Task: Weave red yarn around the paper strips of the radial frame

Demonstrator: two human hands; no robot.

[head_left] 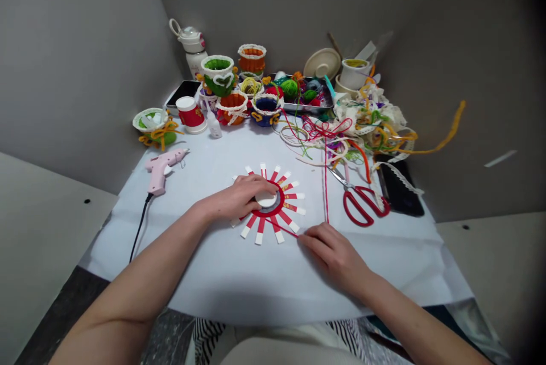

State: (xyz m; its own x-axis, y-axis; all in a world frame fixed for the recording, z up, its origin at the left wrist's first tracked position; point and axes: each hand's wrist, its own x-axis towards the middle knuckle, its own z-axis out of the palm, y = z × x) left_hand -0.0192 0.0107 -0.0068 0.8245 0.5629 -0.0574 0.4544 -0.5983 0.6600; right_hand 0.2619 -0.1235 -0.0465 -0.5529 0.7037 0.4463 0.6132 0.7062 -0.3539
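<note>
A paper cup cut into red-and-white strips (286, 201) lies flattened like a sunburst on the white table cover (222, 274). My left hand (243, 197) rests on it, fingers pressing down on its round white base (268, 201). My right hand (330, 251) sits just right of the strips and pinches a red yarn strand (326, 183). The yarn runs from under the cup base out to my fingers, then up the table to a tangle of yarn.
Red scissors (362, 203) lie right of the cup beside a black phone (398, 186). A pink glue gun (162, 167) lies at left. Several yarn-wrapped cups (232, 89), a tray of yarn balls (298, 92) and a heap of ribbons (375, 120) crowd the back.
</note>
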